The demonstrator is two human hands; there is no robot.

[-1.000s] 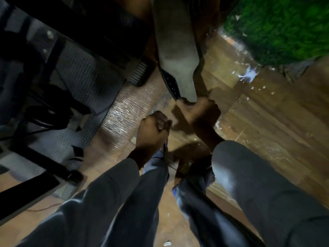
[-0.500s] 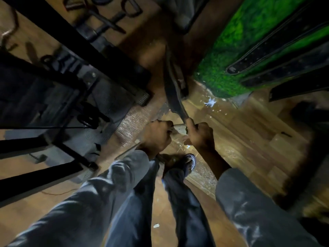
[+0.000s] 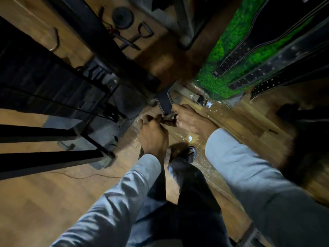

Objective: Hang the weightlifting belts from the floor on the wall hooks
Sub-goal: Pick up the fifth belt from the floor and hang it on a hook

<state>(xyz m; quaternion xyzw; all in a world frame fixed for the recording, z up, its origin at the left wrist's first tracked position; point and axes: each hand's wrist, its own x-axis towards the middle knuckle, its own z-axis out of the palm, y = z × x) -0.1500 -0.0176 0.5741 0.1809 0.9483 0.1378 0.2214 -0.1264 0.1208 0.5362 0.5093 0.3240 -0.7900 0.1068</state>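
Both hands — left hand (image 3: 154, 135) and right hand (image 3: 191, 120) — keep a closed grip on a dark belt (image 3: 164, 102) above the wooden floor (image 3: 53, 202), beside the green wall (image 3: 229, 56).

The person wears long pale grey-blue sleeves (image 3: 249, 175) with soft creases that reach to the wrists and leave the hands (image 3: 154, 136) bare, dark trousers (image 3: 192, 193) on both legs, and a dark shoe (image 3: 191, 154) with a lighter blue edge.

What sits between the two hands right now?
Head view: a dark leather weightlifting belt's end spans the gap, left hand and right hand both holding it.
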